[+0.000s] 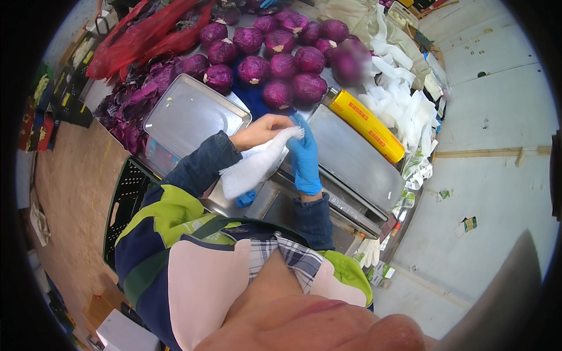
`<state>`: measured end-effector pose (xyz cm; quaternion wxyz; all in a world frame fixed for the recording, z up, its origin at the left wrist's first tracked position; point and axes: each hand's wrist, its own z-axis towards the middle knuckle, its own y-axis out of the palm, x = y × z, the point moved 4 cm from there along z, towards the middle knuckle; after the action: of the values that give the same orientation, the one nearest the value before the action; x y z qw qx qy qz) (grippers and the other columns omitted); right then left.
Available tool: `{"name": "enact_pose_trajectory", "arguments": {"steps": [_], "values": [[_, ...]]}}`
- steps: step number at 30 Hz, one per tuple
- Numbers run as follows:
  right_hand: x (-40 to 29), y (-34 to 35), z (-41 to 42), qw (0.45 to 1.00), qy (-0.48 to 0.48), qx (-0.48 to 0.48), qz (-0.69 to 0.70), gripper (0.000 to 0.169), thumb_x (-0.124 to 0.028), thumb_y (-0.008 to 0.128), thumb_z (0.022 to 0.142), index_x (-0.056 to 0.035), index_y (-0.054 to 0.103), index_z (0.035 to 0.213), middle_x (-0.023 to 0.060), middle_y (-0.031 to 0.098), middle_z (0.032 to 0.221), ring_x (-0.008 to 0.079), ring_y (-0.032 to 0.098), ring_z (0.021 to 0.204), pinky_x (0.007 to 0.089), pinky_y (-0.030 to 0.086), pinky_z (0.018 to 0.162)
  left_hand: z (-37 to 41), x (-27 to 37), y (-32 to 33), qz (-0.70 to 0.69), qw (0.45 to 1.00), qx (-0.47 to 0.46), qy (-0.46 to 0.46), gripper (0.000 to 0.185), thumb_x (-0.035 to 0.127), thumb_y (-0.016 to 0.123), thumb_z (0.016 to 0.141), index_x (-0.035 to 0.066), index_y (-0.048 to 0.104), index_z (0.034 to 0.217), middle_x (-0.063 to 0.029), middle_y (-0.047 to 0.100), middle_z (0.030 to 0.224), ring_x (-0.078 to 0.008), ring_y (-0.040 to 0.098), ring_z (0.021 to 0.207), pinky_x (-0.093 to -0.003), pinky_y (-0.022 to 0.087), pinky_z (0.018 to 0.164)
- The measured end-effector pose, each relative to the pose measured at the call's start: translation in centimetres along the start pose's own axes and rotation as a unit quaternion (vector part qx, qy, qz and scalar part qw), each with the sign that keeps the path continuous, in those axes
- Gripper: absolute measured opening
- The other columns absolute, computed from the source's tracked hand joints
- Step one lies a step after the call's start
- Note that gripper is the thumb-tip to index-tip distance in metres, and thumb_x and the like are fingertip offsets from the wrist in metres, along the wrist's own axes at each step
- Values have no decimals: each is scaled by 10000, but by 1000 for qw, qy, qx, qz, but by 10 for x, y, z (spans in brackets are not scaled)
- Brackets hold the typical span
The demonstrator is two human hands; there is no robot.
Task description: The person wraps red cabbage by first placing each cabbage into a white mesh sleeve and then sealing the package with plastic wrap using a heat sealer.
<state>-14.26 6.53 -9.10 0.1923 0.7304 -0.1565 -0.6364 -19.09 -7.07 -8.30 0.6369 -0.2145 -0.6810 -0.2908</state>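
My left hand (260,132) is bare and pinches the top end of a white knitted glove or cuff (254,166), whose frayed wide end hangs toward my body. Beside it my right hand (304,153), in a blue disposable glove, has its fingers at the same narrow end of the white fabric. A crumpled blue glove (246,198) lies on the metal surface below the fabric. Beyond my hands are several red cabbages (281,66). To the right sits a wrapping machine's metal plate (355,153), with a yellow cling film box (366,126) along its far edge.
A metal scale tray (197,116) stands at the left, beside a heap of loose cabbage leaves (136,101) and a red mesh sack (140,39). White foam netting (395,96) is piled at the right. A green plastic crate (127,202) stands by my left side.
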Motion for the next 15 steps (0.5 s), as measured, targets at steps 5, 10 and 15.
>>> {"name": "enact_pose_trajectory", "arguments": {"steps": [5, 10, 15], "values": [[-2, 7, 2, 1000, 17, -10, -16, 768, -20, 694, 841, -58, 291, 1492, 102, 491, 1386, 183, 526, 1198, 288, 467, 984, 0, 0, -11, 9, 999, -36, 19, 239, 140, 644, 908, 15, 630, 1111, -29, 580, 1031, -112, 534, 924, -264, 432, 845], [5, -2, 3, 999, 24, 26, 11, 726, -79, 709, 847, -45, 340, 1472, 68, 505, 1340, 167, 532, 1158, 274, 465, 970, 10, 3, -6, 69, 995, -14, 64, 183, 105, 627, 910, 9, 624, 1066, -28, 568, 979, -109, 533, 910, -255, 429, 826], [19, -19, 7, 996, 13, 32, 83, 705, -16, 681, 857, -45, 337, 1471, 72, 536, 1302, 166, 555, 1143, 262, 481, 962, 12, -13, 9, -47, 997, 37, 44, 218, 132, 624, 931, 27, 574, 1116, -6, 583, 1036, -72, 526, 948, -244, 437, 838]]}}
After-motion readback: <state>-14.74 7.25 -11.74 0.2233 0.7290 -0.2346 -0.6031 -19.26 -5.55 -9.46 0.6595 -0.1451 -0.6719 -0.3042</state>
